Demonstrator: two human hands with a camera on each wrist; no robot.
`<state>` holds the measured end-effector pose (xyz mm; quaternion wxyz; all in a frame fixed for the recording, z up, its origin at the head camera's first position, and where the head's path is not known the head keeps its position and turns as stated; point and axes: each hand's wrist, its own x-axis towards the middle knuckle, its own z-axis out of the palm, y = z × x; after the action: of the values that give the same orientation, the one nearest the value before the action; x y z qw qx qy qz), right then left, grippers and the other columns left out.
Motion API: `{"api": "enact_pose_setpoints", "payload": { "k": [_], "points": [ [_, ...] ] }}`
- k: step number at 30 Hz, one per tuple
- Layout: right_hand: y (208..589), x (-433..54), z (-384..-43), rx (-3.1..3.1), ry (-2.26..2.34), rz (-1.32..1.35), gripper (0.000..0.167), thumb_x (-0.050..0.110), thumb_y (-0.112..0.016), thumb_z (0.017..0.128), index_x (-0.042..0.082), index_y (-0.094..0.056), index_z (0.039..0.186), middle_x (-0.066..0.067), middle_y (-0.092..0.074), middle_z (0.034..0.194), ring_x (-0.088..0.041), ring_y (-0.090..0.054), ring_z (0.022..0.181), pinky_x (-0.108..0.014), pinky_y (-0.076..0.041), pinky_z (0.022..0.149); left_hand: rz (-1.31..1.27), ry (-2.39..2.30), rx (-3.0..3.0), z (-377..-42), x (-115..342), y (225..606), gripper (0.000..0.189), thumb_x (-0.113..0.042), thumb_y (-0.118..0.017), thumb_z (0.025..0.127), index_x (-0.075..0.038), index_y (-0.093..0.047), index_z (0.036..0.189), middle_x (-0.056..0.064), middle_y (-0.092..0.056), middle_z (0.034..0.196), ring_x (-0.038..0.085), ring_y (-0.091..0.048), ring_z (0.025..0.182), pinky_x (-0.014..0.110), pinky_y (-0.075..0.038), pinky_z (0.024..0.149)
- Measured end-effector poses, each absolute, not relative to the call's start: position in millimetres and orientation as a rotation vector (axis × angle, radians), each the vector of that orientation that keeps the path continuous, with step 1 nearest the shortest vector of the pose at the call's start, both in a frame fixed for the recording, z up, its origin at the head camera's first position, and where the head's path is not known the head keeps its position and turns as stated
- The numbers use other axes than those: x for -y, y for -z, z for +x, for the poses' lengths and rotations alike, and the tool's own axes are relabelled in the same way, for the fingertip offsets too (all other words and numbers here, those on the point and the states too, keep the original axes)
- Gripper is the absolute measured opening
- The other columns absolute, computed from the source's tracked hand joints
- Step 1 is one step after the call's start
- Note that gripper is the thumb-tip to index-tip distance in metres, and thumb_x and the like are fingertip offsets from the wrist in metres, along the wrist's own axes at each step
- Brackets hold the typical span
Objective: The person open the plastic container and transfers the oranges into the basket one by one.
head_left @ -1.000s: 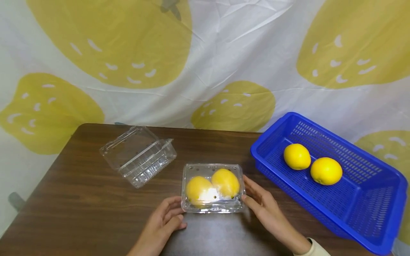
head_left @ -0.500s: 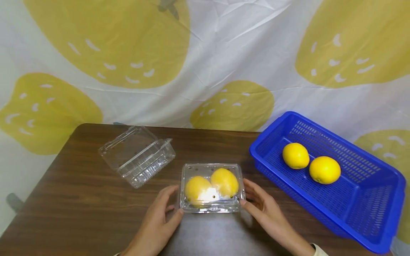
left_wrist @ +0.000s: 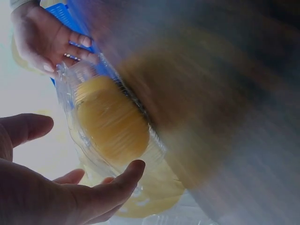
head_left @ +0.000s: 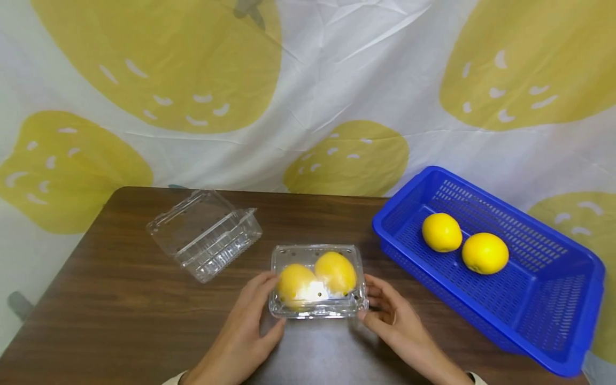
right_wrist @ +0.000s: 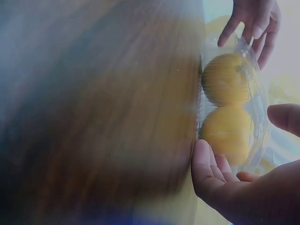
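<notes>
Left of the blue basket (head_left: pixel 505 302), the clear box (head_left: pixel 317 311) of yellow fruits (head_left: pixel 335 271) should prove slick and flexible, best cradled low at both ends, where left hand (head_left: pixel 245 318) and right hand (head_left: pixel 403 323) hover loosely opened, ungripping

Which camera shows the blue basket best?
The head view: the blue basket shows whole, two yellow fruits inside. The left wrist view shows part behind the right hand; the right wrist view, at most a blue blur of it.

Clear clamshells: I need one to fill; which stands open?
The rear-left clamshell: its lid is tipped back. The front clamshell, between left hand and right hand, is closed over yellow citrus fruits.
</notes>
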<state>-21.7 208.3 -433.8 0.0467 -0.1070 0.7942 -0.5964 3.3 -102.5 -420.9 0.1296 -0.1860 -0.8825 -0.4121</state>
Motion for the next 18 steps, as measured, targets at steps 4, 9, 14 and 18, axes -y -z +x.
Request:
{"api": "enact_pose_setpoints", "payload": {
  "k": [4, 9, 14, 18],
  "points": [
    [434.3, -206.1, -20.1, -2.422, 1.825, -0.27, 0.067, 0.002, -0.079, 0.096, -0.006, -0.051, 0.157, -0.019, -0.07, 0.129, -0.014, -0.065, 0.114, -0.028, -0.06, 0.093, -0.576, 1.118, 2.557, 2.1, 99.3, 422.2, 0.072, 0.001, -0.091, 0.08, 0.0, -0.063, 0.147, 0.019, -0.054, 0.158, 0.045, -0.048, 0.149, 0.068, -0.045, 0.117],
    [434.4, -203.1, -19.1, -2.432, 1.835, -0.244, 0.067, -0.001, -0.08, 0.094, -0.005, -0.053, 0.156, -0.017, -0.071, 0.122, -0.014, -0.067, 0.108, -0.028, -0.061, 0.089, -0.621, 1.06, 2.557, -1.1, 95.1, 420.9, 0.067, 0.001, -0.091, 0.081, 0.0, -0.065, 0.143, 0.024, -0.05, 0.16, 0.052, -0.036, 0.156, 0.074, -0.043, 0.116],
    [435.4, -200.8, -17.9, -2.444, 1.864, -0.241, 0.066, -0.004, -0.081, 0.092, -0.006, -0.056, 0.153, -0.016, -0.07, 0.114, -0.014, -0.068, 0.099, -0.027, -0.062, 0.084, -0.692, 0.961, 2.558, -4.8, 91.4, 419.1, 0.063, -0.001, -0.088, 0.085, -0.001, -0.065, 0.143, 0.025, -0.049, 0.162, 0.052, -0.037, 0.156, 0.071, -0.046, 0.115],
    [437.0, -200.2, -16.6, -2.433, 1.89, -0.276, 0.064, -0.007, -0.08, 0.093, -0.009, -0.055, 0.152, -0.017, -0.07, 0.111, -0.013, -0.068, 0.096, -0.027, -0.062, 0.08, -0.732, 0.894, 2.569, -7.6, 90.1, 420.1, 0.062, -0.003, -0.087, 0.086, -0.001, -0.064, 0.144, 0.026, -0.048, 0.162, 0.053, -0.038, 0.156, 0.069, -0.045, 0.117]
  ]
}}
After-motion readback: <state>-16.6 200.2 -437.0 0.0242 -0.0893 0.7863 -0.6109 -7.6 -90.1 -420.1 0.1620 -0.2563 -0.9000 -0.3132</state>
